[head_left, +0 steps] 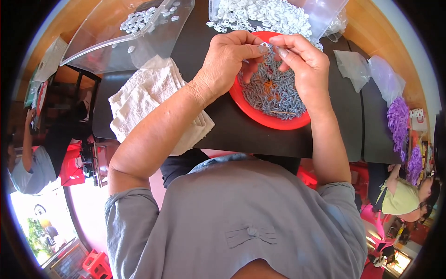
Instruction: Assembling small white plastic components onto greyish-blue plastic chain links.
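Over a round red bowl (241, 104) on the dark table, both of my hands are close together. My left hand (234, 56) pinches a small white plastic piece (265, 44) between thumb and forefinger. Beside it, my right hand (302, 58) is closed, with thumb and forefinger bent toward the same piece; whatever lies between those fingertips is too small to make out. Many small grey-blue elongated pieces (265, 93) fill the bowl, with some orange showing among them and a thin stick (282, 112) lying on top near the front.
A clear bin (121, 51) with white oval pieces stands at the back left, and a folded cream towel (151, 95) lies left of the bowl. Behind the bowl is a container of white plastic pieces (265, 16). Clear bags (353, 69) and purple strands (398, 118) are at right. Other people sit at both sides.
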